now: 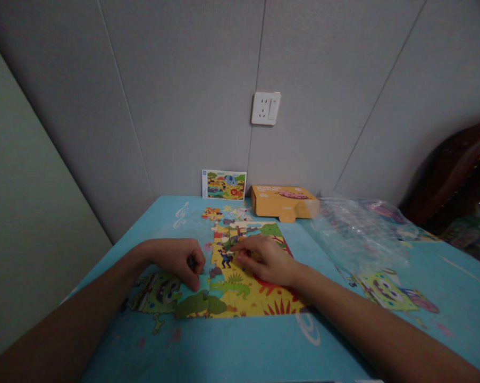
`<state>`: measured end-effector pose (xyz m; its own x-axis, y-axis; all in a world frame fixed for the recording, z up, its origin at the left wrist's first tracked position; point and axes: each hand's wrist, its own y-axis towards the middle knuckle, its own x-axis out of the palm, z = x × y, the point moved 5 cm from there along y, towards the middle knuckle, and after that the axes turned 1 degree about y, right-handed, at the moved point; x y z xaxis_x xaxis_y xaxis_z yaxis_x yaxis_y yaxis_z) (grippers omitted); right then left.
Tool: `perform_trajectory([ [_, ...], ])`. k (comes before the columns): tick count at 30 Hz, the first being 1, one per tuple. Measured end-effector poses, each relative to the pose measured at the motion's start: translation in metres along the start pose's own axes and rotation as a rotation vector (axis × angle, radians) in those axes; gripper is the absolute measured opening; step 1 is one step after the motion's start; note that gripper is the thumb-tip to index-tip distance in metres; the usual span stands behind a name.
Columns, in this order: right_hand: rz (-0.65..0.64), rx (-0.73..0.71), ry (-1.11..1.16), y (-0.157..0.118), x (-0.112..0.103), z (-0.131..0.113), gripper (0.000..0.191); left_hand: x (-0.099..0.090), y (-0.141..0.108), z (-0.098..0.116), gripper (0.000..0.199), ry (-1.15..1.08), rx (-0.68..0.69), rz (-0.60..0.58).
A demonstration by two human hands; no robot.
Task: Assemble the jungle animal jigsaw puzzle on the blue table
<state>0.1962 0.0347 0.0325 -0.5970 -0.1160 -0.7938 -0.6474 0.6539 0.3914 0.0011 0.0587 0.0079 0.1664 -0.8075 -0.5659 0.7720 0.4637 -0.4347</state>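
A partly joined jigsaw puzzle [240,303] with a yellow animal scene lies on the table. My left hand [179,260] is at its left edge, fingers curled in and thumb pointing down near the blue and green pieces. Whatever may be inside those fingers is hidden. Across the puzzle's middle rests my right hand [266,258], palm down, its fingers stretched to the left over the pieces beside a small figure in blue. Behind the puzzle are loose puzzle pieces [212,214], one of them orange.
A picture card [225,185] with a similar scene leans against the wall. Beside it lies an orange box [285,202] with its flap out. Crumpled clear plastic [355,229] covers the right back of the blue cartoon-print tablecloth [240,351]. A socket [266,108] is on the wall.
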Motion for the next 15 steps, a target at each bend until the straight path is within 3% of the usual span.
perform_trajectory([
  [15, -0.003, -0.017, -0.010, 0.000, 0.002, -0.001, 0.023, -0.001, -0.003, 0.011, 0.024, 0.131, -0.033, 0.123],
])
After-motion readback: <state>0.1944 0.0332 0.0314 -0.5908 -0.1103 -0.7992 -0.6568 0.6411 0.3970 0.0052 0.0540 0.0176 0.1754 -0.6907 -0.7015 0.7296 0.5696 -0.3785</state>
